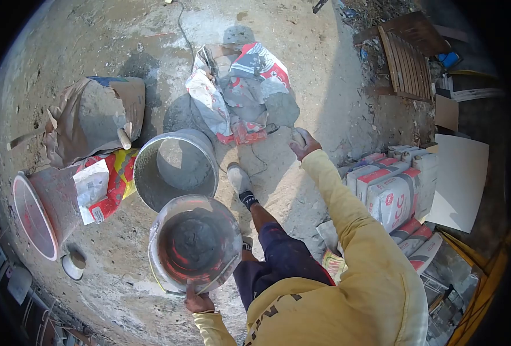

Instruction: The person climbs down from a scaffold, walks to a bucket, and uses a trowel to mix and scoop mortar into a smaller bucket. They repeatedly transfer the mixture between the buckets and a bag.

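My left hand (199, 301) is closed on the near edge of a bucket (232, 225) with a wire handle. Grey mix (196, 239) lies in its bottom, and reddish smears mark the inner wall. The bucket's far side overlaps a larger grey tub (209, 151), which has a pale grey layer inside. My right hand (305, 144) is stretched forward with its fingers curled; I cannot tell what is in them. Just beyond it is a rounded grey shape (283, 109), beside torn red and white cement bags (209, 86) lying on the ground.
At the left stand an open brown paper sack (71, 130) with grey powder, a tipped clear bucket (51, 199) and a small cup (74, 265). Stacked full cement bags (391, 199) are at the right, near a leaning board (460, 179) and a wooden slatted panel (406, 66). A cable (181, 26) crosses the ground.
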A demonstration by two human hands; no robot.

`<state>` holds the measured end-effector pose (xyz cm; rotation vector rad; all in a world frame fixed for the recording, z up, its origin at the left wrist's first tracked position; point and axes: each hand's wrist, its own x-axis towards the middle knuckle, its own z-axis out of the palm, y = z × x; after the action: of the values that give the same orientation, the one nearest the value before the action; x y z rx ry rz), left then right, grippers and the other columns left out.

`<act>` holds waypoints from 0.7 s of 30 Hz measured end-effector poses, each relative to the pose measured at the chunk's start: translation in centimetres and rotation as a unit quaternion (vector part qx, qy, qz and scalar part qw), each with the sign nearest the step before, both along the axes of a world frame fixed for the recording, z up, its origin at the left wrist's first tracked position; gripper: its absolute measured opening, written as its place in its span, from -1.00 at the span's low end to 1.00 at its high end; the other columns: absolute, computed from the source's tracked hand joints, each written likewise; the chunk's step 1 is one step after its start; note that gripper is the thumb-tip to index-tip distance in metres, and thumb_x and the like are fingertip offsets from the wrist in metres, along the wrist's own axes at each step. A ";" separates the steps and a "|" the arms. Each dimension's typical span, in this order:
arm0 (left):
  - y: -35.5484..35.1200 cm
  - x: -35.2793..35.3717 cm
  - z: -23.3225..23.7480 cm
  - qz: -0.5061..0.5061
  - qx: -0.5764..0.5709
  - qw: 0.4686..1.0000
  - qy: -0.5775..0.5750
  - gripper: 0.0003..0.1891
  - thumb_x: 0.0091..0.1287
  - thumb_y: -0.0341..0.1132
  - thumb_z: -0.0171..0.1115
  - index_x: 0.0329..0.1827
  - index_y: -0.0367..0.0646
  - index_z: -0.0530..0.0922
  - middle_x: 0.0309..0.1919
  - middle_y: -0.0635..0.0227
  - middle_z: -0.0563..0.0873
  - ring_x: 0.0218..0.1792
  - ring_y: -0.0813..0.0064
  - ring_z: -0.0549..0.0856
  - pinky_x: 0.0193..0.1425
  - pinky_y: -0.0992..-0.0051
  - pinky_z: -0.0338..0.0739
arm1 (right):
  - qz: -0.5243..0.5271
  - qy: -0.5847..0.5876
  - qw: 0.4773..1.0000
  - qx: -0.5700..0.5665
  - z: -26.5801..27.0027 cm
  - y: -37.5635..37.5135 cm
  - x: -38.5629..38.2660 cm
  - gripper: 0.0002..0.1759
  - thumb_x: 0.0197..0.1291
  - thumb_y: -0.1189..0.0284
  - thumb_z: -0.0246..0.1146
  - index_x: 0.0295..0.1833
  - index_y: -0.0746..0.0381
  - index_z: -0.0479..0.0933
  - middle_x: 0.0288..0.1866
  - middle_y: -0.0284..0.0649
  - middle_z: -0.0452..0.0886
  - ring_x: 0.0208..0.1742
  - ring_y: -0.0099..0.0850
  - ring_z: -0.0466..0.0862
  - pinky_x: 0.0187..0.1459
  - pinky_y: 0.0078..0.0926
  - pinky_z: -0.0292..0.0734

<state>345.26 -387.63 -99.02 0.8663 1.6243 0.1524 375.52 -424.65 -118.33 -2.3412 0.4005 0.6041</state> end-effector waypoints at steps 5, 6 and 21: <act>0.1 0.8 -0.4 -0.057 0.045 0.996 -0.050 -0.53 0.24 -0.15 0.31 -0.02 -0.45 0.57 -0.13 0.20 0.67 -0.15 0.42 0.66 -0.08 0.41 0.59 | 0.098 -0.055 0.994 -0.010 9.5 2.2 -1.2 -0.39 0.12 0.15 0.27 0.27 0.16 0.39 0.08 0.06 0.59 0.12 0.03 0.58 0.13 -0.25 0.49; -0.1 1.3 -0.1 -0.135 0.087 0.986 -0.036 -0.54 0.24 -0.16 0.30 -0.02 -0.44 0.57 -0.13 0.22 0.66 -0.16 0.43 0.65 -0.08 0.42 0.57 | 0.115 -0.062 0.991 0.001 10.9 2.8 -2.0 -0.40 0.11 0.19 0.28 0.26 0.17 0.39 0.09 0.05 0.58 0.10 0.03 0.58 0.13 -0.23 0.49; 1.7 6.8 5.3 -0.105 0.109 0.973 -0.173 -0.66 0.24 -0.32 0.25 0.01 -0.36 0.53 -0.19 0.33 0.63 -0.19 0.49 0.59 -0.04 0.49 0.48 | 0.439 -0.062 0.896 -0.002 17.8 16.2 -9.6 -0.46 0.15 0.21 0.26 0.28 -0.11 0.35 0.01 -0.03 0.53 -0.04 0.03 0.60 -0.09 -0.06 0.58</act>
<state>352.10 -385.95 -93.69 1.1080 1.1958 0.3201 365.95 -408.47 -100.54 -2.4701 -0.7709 0.8363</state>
